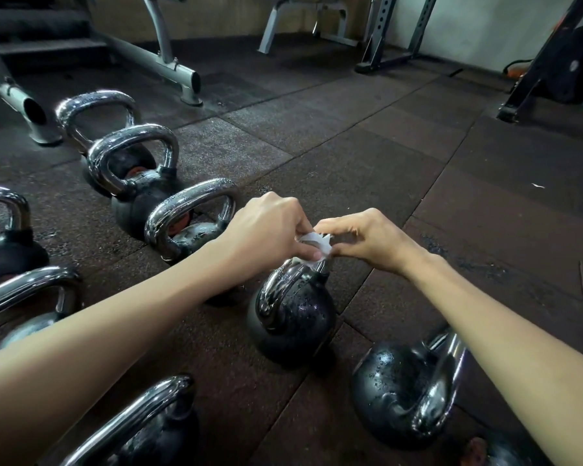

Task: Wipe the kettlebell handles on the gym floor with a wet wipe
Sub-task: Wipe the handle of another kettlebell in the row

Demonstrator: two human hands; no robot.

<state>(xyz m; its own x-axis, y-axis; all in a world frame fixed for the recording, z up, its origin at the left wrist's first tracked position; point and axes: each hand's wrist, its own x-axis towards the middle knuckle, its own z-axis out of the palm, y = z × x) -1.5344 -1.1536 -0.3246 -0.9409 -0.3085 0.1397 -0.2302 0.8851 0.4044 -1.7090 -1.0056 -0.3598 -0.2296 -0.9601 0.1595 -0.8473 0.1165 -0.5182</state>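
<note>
Wet wipe (312,245) pinched between left hand (270,230) and right hand (367,238), directly above centre kettlebell (292,317) handle (283,280). Step: readying wipe. Next, judged: wrap it round that handle, rub.

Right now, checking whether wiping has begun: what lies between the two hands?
In the head view, a crumpled white wet wipe lies between the left hand and the right hand, pinched by both, over the chrome kettlebell handle.

The left hand (270,230) and the right hand (371,242) are bare. The left forearm (115,334) and the right forearm (505,327) are uncovered too.
</note>
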